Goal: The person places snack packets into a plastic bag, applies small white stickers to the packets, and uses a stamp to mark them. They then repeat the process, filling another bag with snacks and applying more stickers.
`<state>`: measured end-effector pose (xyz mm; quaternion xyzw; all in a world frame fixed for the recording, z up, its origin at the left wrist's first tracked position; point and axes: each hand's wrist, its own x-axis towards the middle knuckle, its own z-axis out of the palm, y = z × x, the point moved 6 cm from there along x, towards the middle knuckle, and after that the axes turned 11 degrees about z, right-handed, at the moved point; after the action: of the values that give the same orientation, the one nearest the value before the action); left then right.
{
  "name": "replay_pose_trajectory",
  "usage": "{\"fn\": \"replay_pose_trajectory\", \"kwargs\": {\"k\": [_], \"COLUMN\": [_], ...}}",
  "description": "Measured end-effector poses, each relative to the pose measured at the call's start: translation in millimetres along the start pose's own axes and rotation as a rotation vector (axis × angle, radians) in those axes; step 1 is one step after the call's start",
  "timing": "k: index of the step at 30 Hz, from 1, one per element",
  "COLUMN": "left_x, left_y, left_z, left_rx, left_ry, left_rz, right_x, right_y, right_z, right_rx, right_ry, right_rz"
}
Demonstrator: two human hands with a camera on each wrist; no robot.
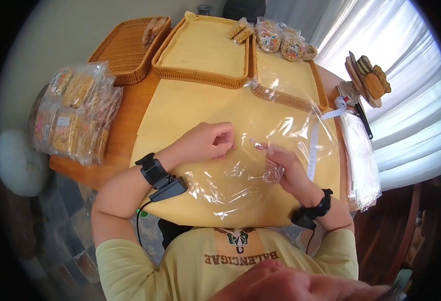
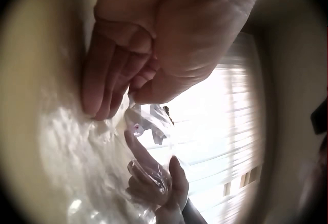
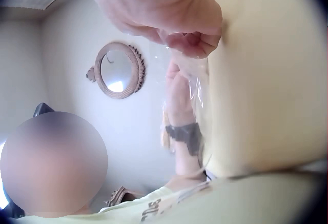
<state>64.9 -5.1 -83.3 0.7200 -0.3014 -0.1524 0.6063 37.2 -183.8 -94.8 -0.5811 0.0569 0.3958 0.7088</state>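
Note:
A large, crinkled clear plastic bag (image 1: 280, 128) spreads across the yellow-covered table (image 1: 178, 105) before me. My left hand (image 1: 214, 141) pinches its edge between thumb and curled fingers; in the left wrist view the plastic (image 2: 77, 147) runs down from the fingertips. My right hand (image 1: 289, 169) grips a bunched part of the same bag, which gathers at the palm and fingers. In the right wrist view the right hand (image 3: 192, 24) has its fingers curled, with shiny film below it. Both hands are close over the table, a short gap apart.
Wicker trays (image 1: 203, 75) stand along the back, one with packaged snacks (image 1: 240, 31). More bagged snacks (image 1: 280, 42) sit at the back right, and a stack of packs (image 1: 75, 113) at left. Flat clear bags (image 1: 362, 160) lie at right. A ruler strip (image 1: 312, 153) shows beside the right hand.

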Motion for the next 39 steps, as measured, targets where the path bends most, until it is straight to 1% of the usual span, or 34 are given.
{"fn": "replay_pose_trajectory", "kwargs": {"k": [1,2,4,5,7,8,10,14,18,20,22,24,26,28,33,35,39], "left_x": [0,-1,-3,-3,-5,-5,-7,-7,-7,-8,-9,-11,-11,-12,-13,-13,-16], "left_y": [6,10,25,28,34,33,35,38,45,45,51,52,52,54,57,58,62], "left_z": [-3,-2,-11,-11,-15,-14,-14,-13,-9,-8,-6,-4,-3,-2,-1,-1,2], "left_rx": [0.118,0.125,0.287,0.295,0.501,0.508,0.59,0.606,0.649,0.681,0.775,0.751,0.727,0.761,0.822,0.854,0.895], "left_ry": [0.052,0.056,0.253,0.259,0.31,0.314,0.392,0.396,0.399,0.403,0.4,0.399,0.396,0.41,0.411,0.422,0.425], "left_rz": [0.044,0.043,0.131,0.124,0.093,0.089,0.163,0.201,0.24,0.253,0.36,0.363,0.366,0.421,0.442,0.454,0.506], "right_x": [5,8,11,12,14,14,19,18,20,20,18,18,18,16,14,14,12], "right_y": [-5,-8,-8,-8,-10,-12,-11,-10,-7,-3,-3,-3,-6,-6,-6,-6,-5], "right_z": [-1,1,8,14,26,30,27,33,33,35,36,36,35,37,40,42,43], "right_rx": [-0.014,-0.028,-0.041,-0.05,-0.021,0.004,-0.01,-0.007,0.006,-0.038,-0.03,-0.022,-0.031,-0.015,-0.029,-0.029,-0.051], "right_ry": [0.004,0.003,-0.043,-0.079,-0.085,-0.08,-0.118,-0.204,-0.223,-0.237,-0.251,-0.266,-0.28,-0.285,-0.286,-0.33,-0.346], "right_rz": [-0.029,-0.057,-0.072,-0.086,-0.08,-0.077,-0.094,-0.108,-0.122,-0.087,-0.096,-0.105,-0.156,-0.159,-0.176,-0.197,-0.198]}}
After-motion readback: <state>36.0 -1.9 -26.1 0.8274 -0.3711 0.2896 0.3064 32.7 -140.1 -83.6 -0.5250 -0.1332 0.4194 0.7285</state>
